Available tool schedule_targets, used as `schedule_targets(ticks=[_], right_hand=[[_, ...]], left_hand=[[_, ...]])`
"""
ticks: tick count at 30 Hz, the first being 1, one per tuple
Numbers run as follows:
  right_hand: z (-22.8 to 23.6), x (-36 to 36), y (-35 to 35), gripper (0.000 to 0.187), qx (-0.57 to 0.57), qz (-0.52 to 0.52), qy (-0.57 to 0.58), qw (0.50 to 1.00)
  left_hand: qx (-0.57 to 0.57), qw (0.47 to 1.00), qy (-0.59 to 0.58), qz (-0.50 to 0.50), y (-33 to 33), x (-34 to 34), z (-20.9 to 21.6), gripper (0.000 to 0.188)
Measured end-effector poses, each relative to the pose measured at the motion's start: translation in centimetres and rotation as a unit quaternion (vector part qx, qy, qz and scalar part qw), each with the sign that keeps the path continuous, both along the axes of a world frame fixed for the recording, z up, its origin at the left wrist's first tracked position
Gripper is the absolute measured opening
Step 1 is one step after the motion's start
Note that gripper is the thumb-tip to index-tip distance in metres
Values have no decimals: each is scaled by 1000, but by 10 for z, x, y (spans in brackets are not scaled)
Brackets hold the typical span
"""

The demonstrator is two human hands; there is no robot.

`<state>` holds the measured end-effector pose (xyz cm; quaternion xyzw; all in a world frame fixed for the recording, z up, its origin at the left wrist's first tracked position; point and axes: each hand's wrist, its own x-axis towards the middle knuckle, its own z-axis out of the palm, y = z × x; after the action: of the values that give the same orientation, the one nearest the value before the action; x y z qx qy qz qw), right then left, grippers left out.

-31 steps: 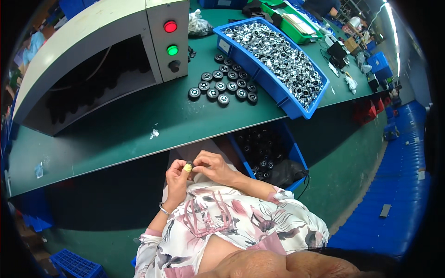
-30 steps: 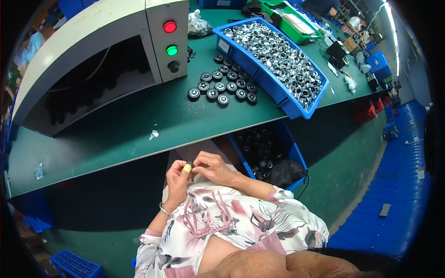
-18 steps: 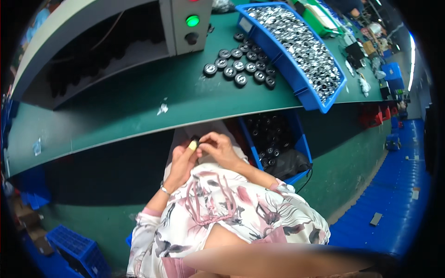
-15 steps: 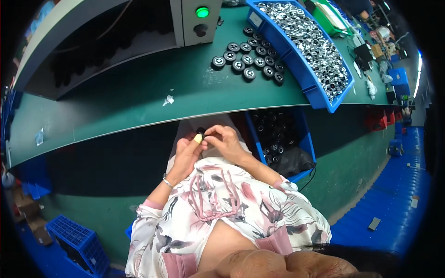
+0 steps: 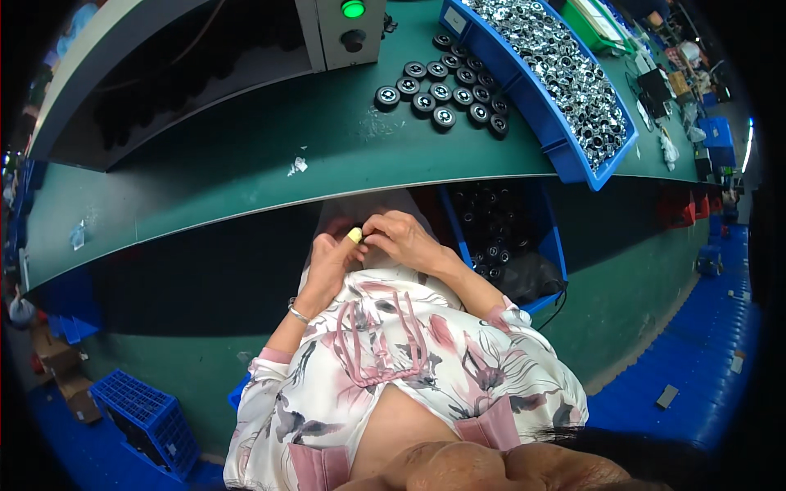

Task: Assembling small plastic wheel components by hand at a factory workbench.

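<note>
Since half a second ago, the small black part [image 5: 359,230] has sunk mostly from view between the fingertips of the left hand [image 5: 332,259] and right hand [image 5: 405,244], both pinching it. Right of the grip sits a blue crate [image 5: 556,245]; beyond, black wheels [image 5: 441,92], then a blue bin [image 5: 519,105].

Head-worn fisheye, facing down, green workbench [image 5: 229,180] ahead
</note>
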<state>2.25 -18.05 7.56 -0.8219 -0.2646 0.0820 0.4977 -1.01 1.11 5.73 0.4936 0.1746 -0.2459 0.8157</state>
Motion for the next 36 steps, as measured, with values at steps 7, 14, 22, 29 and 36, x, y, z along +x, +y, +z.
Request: schedule_targets(ticks=[7,14,22,29,36], right_hand=[[-21,-10,8,17,87,-143,188,968],[-22,-20,11,19,390,-178,482,764],[-22,-20,10,16,519,-153,599,590],[-24,-18,9,19,513,-112,575,628],[-20,-18,5,20,421,-117,472,766]], left_hand=[[-34,993,-72,88,-8,6,-3,25],[-122,988,-52,81,-11,4,0,33],[-72,991,-58,93,-16,3,11,32],[44,989,-113,82,-18,-1,8,30],[174,966,-189,3,-12,-1,5,19]])
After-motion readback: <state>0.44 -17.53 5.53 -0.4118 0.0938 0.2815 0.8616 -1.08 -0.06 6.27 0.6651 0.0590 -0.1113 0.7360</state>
